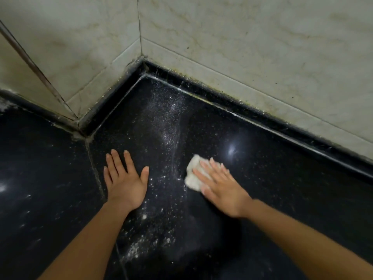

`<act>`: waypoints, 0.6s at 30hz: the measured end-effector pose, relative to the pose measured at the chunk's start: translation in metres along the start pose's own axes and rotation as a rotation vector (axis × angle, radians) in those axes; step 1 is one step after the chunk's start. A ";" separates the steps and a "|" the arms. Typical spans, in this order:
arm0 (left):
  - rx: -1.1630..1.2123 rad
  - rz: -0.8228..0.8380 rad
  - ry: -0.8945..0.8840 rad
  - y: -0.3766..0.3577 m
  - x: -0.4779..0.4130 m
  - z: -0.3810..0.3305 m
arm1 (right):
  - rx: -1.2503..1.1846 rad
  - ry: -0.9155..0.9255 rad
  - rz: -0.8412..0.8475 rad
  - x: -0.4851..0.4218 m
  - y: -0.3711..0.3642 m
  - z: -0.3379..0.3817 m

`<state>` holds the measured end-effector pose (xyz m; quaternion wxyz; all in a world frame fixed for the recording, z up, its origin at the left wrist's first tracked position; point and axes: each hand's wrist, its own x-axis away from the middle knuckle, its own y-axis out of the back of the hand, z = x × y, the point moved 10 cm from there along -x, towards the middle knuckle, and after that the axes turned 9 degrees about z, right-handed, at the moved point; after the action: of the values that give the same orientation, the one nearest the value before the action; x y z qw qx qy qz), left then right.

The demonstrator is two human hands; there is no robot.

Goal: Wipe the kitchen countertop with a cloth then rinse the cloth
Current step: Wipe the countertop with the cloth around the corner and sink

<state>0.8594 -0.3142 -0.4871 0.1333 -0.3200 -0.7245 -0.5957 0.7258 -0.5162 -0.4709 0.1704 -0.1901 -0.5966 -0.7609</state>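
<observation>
A small white cloth [193,174] lies bunched on the black speckled countertop [282,199]. My right hand [220,184] presses flat on the cloth with straight fingers, covering its right part; the hand is motion-blurred. My left hand [124,178] rests palm down on the counter, fingers spread, about a hand's width left of the cloth. A trail of white powder [167,126] runs across the counter between the two hands, from the back corner toward the front.
Stained beige wall tiles [242,47] rise behind the counter and meet in a corner [142,59]. A raised black lip [262,120] edges the counter along the wall. A grouted seam [94,168] splits the slab left of my left hand.
</observation>
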 end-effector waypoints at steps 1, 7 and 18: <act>0.000 -0.003 -0.002 0.000 0.000 0.000 | -0.050 -0.087 -0.033 -0.020 0.013 -0.014; -0.006 0.006 -0.019 -0.001 -0.002 0.000 | -0.283 -0.387 -0.069 -0.086 0.042 -0.030; -0.009 0.034 -0.035 0.001 0.004 -0.001 | -0.073 0.057 0.094 0.026 -0.038 0.097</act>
<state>0.8570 -0.3143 -0.4840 0.1292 -0.3430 -0.7186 -0.5910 0.6928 -0.4135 -0.4695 0.2156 -0.2024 -0.5538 -0.7784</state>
